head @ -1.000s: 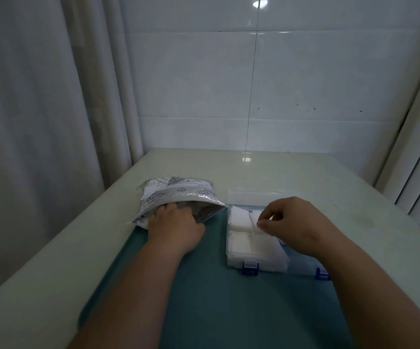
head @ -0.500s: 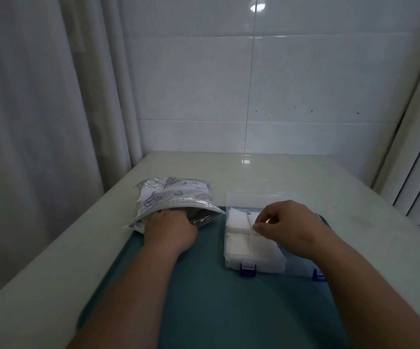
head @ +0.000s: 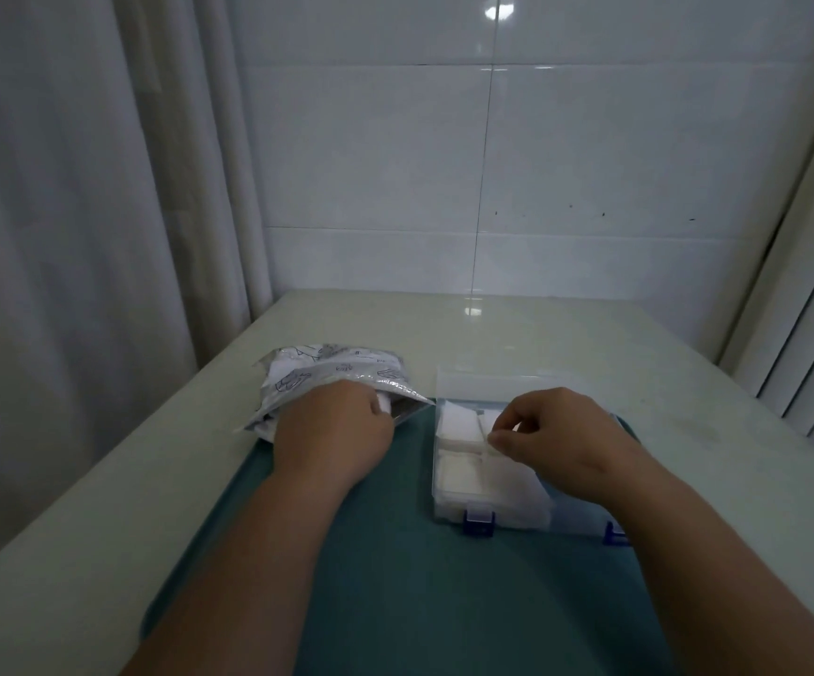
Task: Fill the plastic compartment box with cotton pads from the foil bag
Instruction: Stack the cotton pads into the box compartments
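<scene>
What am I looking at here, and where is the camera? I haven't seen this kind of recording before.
There is no machine here: a person works bare-handed. The single picture comes from a camera worn on their head, looking down along both forearms. On the pale table lies a teal mat with a clear compartment box. Its lid is open and some cells already hold cotton pads. To its left lies a foil bag. The left hand reaches into the bag's mouth, seemingly gripping a white pad. The right hand pinches a thin pad over the box.
</scene>
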Tool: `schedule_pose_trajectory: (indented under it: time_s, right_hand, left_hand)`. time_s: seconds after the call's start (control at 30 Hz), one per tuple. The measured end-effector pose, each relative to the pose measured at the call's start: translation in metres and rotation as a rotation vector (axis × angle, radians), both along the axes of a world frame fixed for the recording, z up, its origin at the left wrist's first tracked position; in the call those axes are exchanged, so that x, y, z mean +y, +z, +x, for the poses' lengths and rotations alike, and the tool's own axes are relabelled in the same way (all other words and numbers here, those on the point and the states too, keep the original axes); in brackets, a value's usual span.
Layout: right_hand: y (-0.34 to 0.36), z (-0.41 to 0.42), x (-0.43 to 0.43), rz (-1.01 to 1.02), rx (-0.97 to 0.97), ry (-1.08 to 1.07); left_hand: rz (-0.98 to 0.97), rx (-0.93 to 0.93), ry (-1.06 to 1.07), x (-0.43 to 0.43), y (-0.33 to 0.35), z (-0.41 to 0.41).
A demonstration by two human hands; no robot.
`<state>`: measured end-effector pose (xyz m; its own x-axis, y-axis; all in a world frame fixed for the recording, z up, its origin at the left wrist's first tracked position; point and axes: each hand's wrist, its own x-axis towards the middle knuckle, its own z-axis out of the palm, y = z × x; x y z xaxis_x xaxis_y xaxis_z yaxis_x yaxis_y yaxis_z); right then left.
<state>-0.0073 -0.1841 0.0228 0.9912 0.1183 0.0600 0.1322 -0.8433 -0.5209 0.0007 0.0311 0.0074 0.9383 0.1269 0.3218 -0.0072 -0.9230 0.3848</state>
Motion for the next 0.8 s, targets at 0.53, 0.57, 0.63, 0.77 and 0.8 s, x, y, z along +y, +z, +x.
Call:
schedule_pose_trajectory:
  time_s: [0.53,0.57,0.63,0.77,0.8]
  right_hand:
    - [0.007,-0.006,0.002,0.403,0.083,0.114]
    - [0.007,-0.006,0.002,0.375,0.100,0.120]
    - [0.007,-0.007,0.002,0.301,0.107,0.117]
    - [0.010,-0.007,-0.001,0.290,0.107,0.103]
    - [0.011,-0.007,-0.002,0.307,0.104,0.107]
  left_hand:
    - [-0.410,0.218,-0.497,-0.032,0.008,-0.016]
    - [-0.402,0.231,-0.506,-0.035,0.009,-0.018]
    - [-0.399,0.245,-0.512,-0.037,0.009,-0.019]
    - [-0.422,0.216,-0.483,-0.041,0.006,-0.019]
    - [-0.473,0.177,-0.471,-0.043,0.004,-0.018]
